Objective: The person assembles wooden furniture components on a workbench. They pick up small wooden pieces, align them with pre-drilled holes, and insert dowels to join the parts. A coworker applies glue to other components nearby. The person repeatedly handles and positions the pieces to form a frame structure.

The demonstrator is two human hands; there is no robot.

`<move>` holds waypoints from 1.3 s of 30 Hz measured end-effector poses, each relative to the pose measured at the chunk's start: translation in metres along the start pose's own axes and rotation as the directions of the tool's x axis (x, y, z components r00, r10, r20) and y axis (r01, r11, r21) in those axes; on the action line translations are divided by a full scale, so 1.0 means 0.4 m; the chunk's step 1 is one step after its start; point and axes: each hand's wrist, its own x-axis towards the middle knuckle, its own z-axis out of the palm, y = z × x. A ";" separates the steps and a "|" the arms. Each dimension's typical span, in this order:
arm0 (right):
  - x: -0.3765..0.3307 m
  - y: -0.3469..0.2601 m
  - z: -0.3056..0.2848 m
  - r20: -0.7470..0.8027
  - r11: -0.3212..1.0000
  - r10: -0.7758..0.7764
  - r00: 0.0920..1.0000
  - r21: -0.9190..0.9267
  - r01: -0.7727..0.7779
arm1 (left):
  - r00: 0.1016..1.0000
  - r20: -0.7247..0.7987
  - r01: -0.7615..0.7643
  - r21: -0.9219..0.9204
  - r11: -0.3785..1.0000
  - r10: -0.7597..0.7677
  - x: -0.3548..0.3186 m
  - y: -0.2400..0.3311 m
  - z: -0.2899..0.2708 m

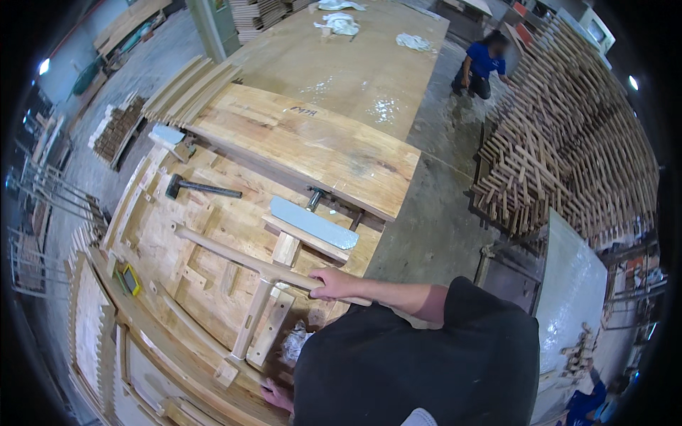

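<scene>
Left hand [275, 395] sits low at the bottom edge, mostly hidden behind the dark-shirted torso; fingers lie flat on the near edge of the pale plywood jig bench w/ nailed wooden blocks [206, 277]. Can't tell if it grips anything or just presses.

Going left → right: small yellow-and-black tape measure [131, 278] lies on the bench's left side, near the edge. Further back, dark-headed hammer w/ black handle [199, 187] rests flat on the plywood, well apart from both hands. Long curved light-wood rail [249, 259] runs diagonally across the jig, w/ a straight pale wooden leg piece [252, 321] meeting it at about a right angle, T-shape. Crumpled white rag [294, 342] lies just beside the leg's lower end, near the torso. Flat grey-blue metal plate [312, 222] lies on a wooden slat behind the rail.

Right hand [334, 282] is clenched round the right end of the curved rail, knuckles up, forearm coming in from the right. Rail lies in the jig, between blocks.

Behind: wide glossy brown board [312, 138], then a long table [355, 64] w/ white cloths [339, 23]. Far right: stacked wooden sticks [568, 142]; another person in a blue top [483, 65] crouches by them.
</scene>
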 end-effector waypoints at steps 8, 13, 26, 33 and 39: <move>-0.158 0.046 -0.046 -0.246 0.917 -0.130 0.961 -0.398 0.022 | 0.978 0.197 0.120 -0.279 0.953 -0.066 0.001 0.058 0.015; -0.261 0.004 -0.057 -0.358 0.996 -0.068 0.931 -0.077 0.043 | 0.934 0.275 -0.057 -0.515 0.855 0.229 0.098 0.368 -0.020; -0.083 -0.236 -0.534 -0.600 0.501 0.337 0.725 0.766 0.402 | 0.820 0.503 -0.060 -0.399 0.915 0.273 0.038 0.706 -0.090; -0.031 -0.125 -0.933 -0.680 0.540 0.229 0.697 0.684 0.490 | 0.829 0.502 0.015 -0.458 0.889 0.245 0.013 0.544 -0.049; 0.070 -0.285 -0.731 -0.667 0.773 0.039 0.744 0.492 0.401 | 0.920 0.392 0.128 -0.377 0.917 0.032 -0.052 0.495 -0.097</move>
